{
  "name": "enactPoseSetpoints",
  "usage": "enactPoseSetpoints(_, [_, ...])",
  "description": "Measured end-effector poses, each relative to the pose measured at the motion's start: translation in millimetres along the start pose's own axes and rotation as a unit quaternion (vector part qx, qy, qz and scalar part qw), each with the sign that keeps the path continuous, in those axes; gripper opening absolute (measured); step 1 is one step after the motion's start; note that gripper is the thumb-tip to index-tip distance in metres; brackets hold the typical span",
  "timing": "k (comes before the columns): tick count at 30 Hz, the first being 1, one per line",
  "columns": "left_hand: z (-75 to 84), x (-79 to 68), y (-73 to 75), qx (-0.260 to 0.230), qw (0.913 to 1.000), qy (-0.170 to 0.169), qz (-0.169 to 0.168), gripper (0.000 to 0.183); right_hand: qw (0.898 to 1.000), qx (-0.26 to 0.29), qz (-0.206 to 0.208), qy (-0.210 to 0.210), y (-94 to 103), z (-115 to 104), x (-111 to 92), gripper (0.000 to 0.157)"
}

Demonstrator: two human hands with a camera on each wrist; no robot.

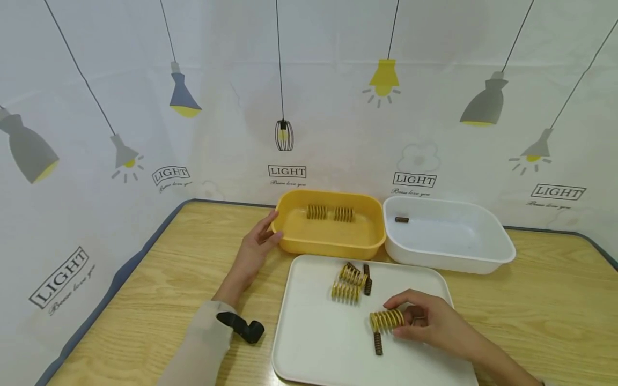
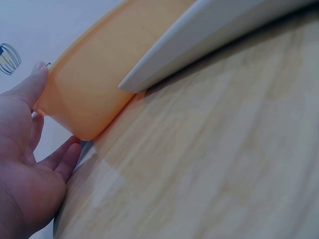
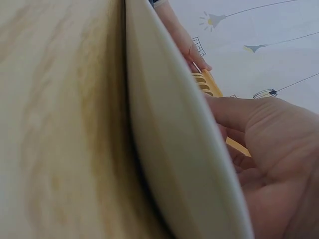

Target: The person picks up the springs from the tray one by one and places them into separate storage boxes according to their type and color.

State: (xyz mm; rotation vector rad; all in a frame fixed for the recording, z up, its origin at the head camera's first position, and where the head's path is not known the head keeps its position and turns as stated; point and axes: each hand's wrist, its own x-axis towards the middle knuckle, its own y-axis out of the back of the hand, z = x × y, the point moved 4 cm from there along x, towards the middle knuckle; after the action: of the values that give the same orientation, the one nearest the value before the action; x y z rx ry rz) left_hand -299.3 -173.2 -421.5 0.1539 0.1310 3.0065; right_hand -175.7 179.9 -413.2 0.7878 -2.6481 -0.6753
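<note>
Inside yellow bin (image 1: pixel 372 244): 2 yellow springs (image 1: pixel 330 213).

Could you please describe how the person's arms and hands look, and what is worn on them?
Both hands are bare, without gloves or rings that I can see. The left hand comes out of a pale beige long sleeve, and a small black device sits at that wrist. The right hand shows a bare forearm; no sleeve is visible there.

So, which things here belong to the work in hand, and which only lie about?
In use:
right hand holding a yellow spring
left hand on the yellow bin
white tray
white bin

Lying about:
black object by the left sleeve
</note>
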Motion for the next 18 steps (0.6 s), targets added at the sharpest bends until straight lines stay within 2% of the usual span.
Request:
enactPoseSetpoints(14, [-1.6, 0.6, -0.5, 0.018, 0.9997, -0.011, 0.012, 0.056, 1.000, -0.015, -0.011, -0.025, -1.0, 1.5, 2.0, 0.039])
enactPoseSetpoints(18, [-2.0, 0.2, -1.2, 0.018, 0.9997, -0.011, 0.012, 0.056, 0.999, -0.027, -0.008, -0.020, -0.8, 1.9, 1.6, 0.039])
